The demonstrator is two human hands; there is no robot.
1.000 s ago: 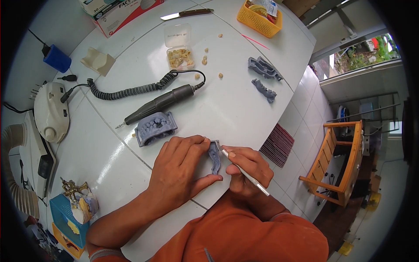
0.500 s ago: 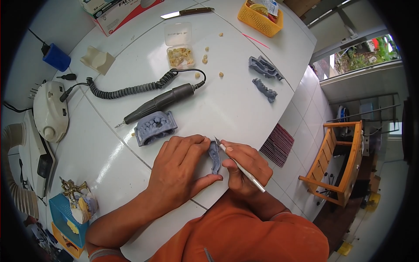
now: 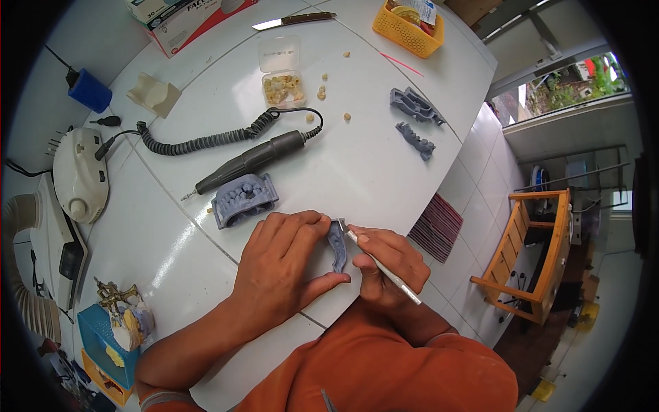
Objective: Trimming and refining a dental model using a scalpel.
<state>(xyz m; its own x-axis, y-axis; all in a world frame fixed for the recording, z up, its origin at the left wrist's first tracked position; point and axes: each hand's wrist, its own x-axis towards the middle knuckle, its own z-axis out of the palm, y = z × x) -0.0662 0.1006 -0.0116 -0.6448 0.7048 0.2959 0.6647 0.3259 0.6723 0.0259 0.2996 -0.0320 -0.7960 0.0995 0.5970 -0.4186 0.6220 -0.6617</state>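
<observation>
My left hand (image 3: 285,264) grips a small grey dental model piece (image 3: 337,248) between thumb and fingers, held just above the white table (image 3: 357,165) near its front edge. My right hand (image 3: 388,264) holds a thin metal hand tool (image 3: 381,264) like a pen, its tip resting on the top of the grey piece. A grey dental jaw model (image 3: 241,199) sits on the table just left of and beyond my left hand.
A dark rotary handpiece (image 3: 250,161) with coiled cable lies beyond the jaw model. Further back are a clear box of tooth parts (image 3: 283,81), loose teeth, two more grey model parts (image 3: 415,120), a knife (image 3: 295,20), a yellow basket (image 3: 408,27). A white control unit (image 3: 79,175) stands left.
The tool tip has shifted slightly along the grey piece; both hands stay in the same spot.
</observation>
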